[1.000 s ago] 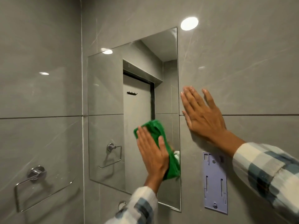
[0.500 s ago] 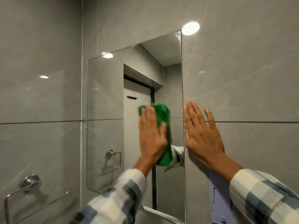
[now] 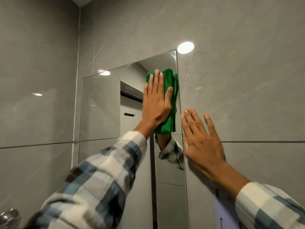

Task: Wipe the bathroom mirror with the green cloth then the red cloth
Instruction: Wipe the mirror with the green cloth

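Green cloth [image 3: 171,90] wiping goes on near the mirror [image 3: 102,109] top under the flat left hand [image 3: 156,104], right hand [image 3: 201,142] open beside; red unseen.

My left hand [image 3: 156,103] is flat on the cloth [image 3: 170,103], which sits between my palm and the mirror [image 3: 100,109], up near the mirror's top right corner. My right hand [image 3: 200,142] is spread on the wall tile [image 3: 247,80] just right of the mirror's edge, lower than the left one. Down in the bottom left corner there's a metal fitting [image 3: 8,217] on the side wall.
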